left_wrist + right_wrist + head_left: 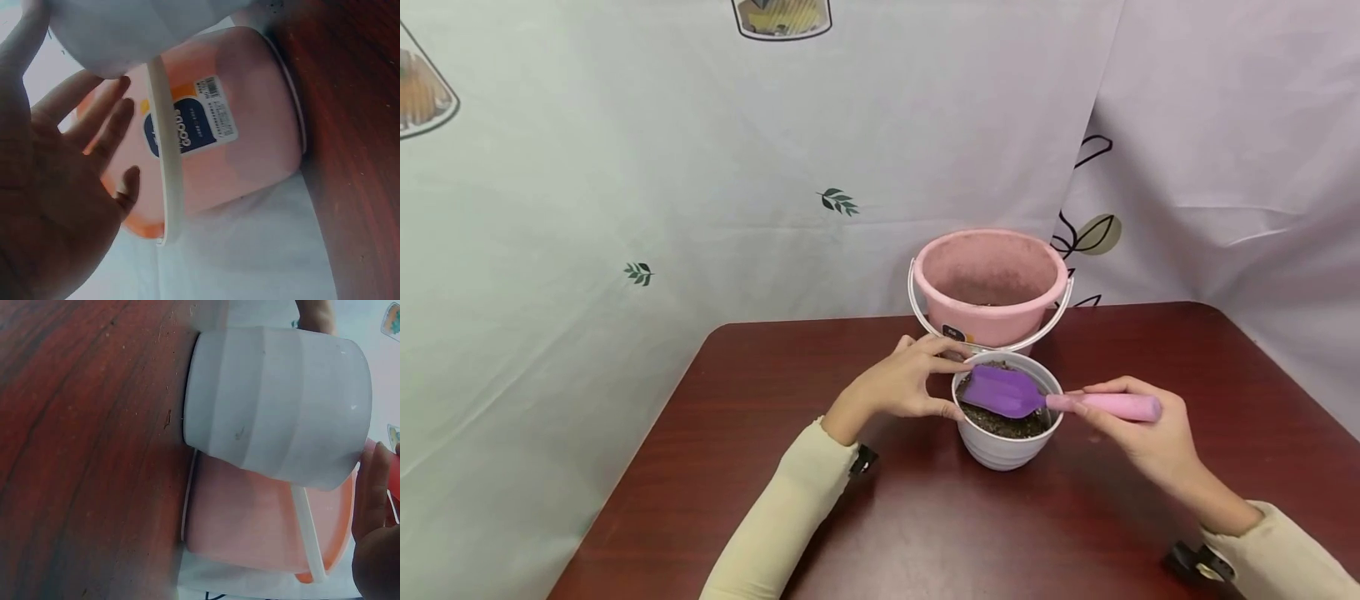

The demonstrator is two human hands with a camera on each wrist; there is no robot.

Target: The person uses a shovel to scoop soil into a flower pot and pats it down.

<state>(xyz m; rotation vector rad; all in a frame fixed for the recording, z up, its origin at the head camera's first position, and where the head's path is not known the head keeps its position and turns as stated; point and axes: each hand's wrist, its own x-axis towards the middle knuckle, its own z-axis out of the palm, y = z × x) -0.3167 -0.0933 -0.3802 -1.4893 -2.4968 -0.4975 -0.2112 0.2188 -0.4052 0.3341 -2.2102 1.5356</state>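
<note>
A white plastic flowerpot (pixel 1002 452) with dark soil (pixel 1002 422) inside stands upright on the table. My left hand (pixel 917 377) holds the pot's left side at the rim between thumb and forefinger; the other fingers are spread, as the left wrist view shows. In my right hand (pixel 1153 425) is a small trowel, its pink handle (pixel 1123 407) gripped between thumb and fingers. The trowel's purple blade (pixel 1003 392) lies across the pot's mouth, over the soil. Whether the blade touches the soil, I cannot tell.
Right behind the pot stands a pink bucket (pixel 992 327) with a white handle (pixel 164 150) hanging down in front. Dark matter shows low inside it. The red-brown wooden table (pixel 925 533) backs onto a white printed cloth (pixel 722 167). Small crumbs (pixel 167 419) lie near the pot.
</note>
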